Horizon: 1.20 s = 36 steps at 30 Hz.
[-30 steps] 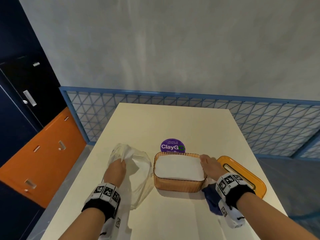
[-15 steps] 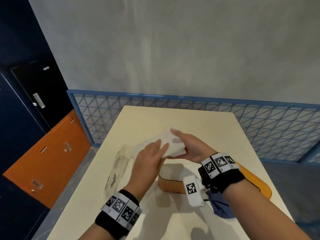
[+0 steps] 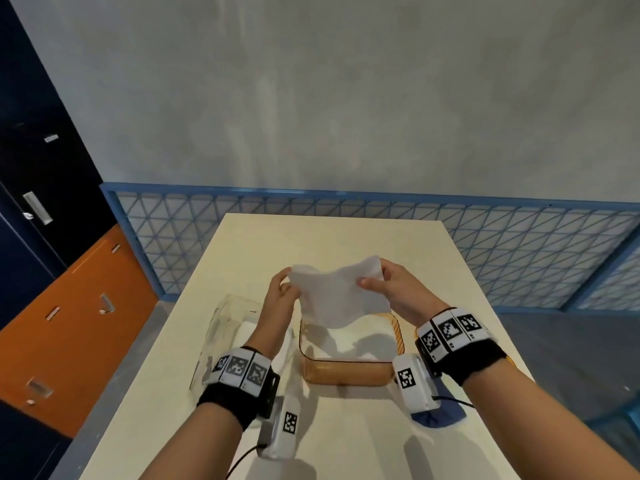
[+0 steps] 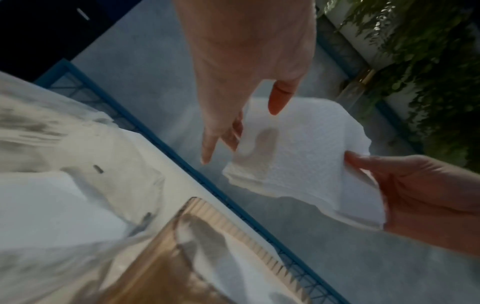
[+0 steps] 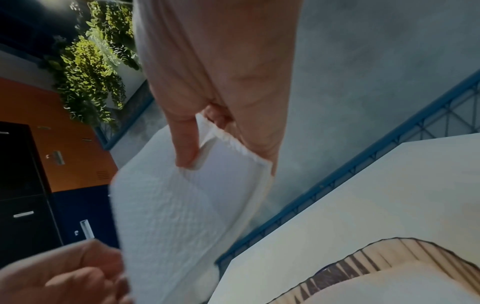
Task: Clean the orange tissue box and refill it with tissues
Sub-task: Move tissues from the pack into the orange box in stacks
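The orange tissue box [image 3: 346, 374] stands open on the table, its lid off. Above it I hold a folded white tissue [image 3: 337, 296] between both hands, spread and sagging in the middle. My left hand [image 3: 289, 282] pinches its left edge; my right hand [image 3: 372, 275] pinches its upper right corner with the thumb on top. In the left wrist view the tissue [image 4: 298, 156] hangs between my left fingers [image 4: 231, 131] and the right hand [image 4: 428, 195]. The right wrist view shows my right thumb [image 5: 184, 144] on the tissue [image 5: 182, 205], with the box rim [image 5: 389, 253] below.
A crumpled clear plastic bag [image 3: 225, 327] lies left of the box. A blue cloth [image 3: 440, 415] lies under my right wrist. The cream table [image 3: 346, 237] ends at a blue lattice railing [image 3: 519, 244]. Orange and dark cabinets [image 3: 69, 323] stand to the left.
My left hand left the plastic bag and my right hand left the box rim. Both rose together with the tissue and have now pulled it apart above the box.
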Available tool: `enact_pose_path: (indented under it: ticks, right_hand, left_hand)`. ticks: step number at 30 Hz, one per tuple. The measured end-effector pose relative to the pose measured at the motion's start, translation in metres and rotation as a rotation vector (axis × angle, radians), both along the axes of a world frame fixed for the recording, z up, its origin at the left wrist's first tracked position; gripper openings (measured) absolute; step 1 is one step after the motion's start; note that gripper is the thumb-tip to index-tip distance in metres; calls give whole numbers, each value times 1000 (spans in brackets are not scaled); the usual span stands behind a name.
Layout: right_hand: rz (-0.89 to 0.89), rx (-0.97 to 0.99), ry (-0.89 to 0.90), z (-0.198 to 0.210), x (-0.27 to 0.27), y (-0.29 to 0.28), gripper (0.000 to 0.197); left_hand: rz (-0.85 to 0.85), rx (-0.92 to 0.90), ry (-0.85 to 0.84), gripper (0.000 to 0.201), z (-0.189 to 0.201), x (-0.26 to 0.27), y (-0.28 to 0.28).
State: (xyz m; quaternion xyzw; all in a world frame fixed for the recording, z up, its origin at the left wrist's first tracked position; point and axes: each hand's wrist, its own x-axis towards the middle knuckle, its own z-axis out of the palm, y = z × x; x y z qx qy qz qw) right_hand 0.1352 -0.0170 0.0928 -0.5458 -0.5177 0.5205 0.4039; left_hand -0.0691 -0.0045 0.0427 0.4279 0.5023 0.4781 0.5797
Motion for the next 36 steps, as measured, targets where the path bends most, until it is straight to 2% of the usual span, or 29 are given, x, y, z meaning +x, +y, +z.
enact_pose_path:
  ticks: [1,5,10,12,15,20,23,26,29,33,35,36]
  right_hand:
    - [-26,11,12,-1,1,0,16]
    - [-124,11,51,-17,10,-6,11]
    - [-206,-117,-70,-67,17,-24,30]
    - [-241,-137,-77,-76,18,-25,32]
    - [-249,-121,-97,-77,19,-21,31]
    - [-248,-136,-125,-80,16,-18,32]
    - [-259,-88,-56,-72,18,-15,25]
    - [-272,-47,20,-65,21,-9,27]
    - [-276,-77,-21,-70,24,-9,25]
    - [-286,-108,-113,-76,24,-7,22]
    - [-321,-96,-175,-71,27,-4,13]
    - [-341,-92,-202,-70,29,-1,15]
  left_hand:
    - [35,49,23,39,5,6,1]
    - [132,189,167,31,11,22,-3]
    - [20,121,228,31,-23,36,-19]
    - [-7,95,250,34,-32,38,-21]
    - [2,71,290,37,-36,40,-21]
    - [12,85,334,26,-41,40,-20]
    - [1,141,322,22,-32,41,-18]
    - [37,204,259,24,-24,40,-13]
    - [38,170,267,25,-29,38,-10]
    - [-35,136,384,26,-29,39,-10]
    - [-5,160,419,28,-24,39,-5]
    - [19,156,425,29,-22,39,-2]
